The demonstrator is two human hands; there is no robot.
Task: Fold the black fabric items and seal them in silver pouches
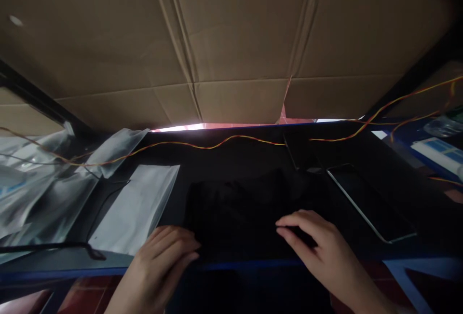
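Observation:
A folded black cloth (242, 212) lies on the dark table (398, 169) in front of me. My left hand (162, 256) rests at the cloth's near left corner, fingers curled and pressed onto its edge. My right hand (314, 246) lies on the cloth's near right part, fingers bent and pointing left, pinching the fabric. A silver-grey flat bag (139, 208) lies just left of the cloth, beside my left hand.
More silver bags (39, 188) are piled at the left. A dark phone or tablet (369, 203) lies to the right of the cloth. A yellow-red wire (217, 146) runs across the back. A cardboard wall (231, 39) stands behind. The table's blue front edge (72, 271) is near me.

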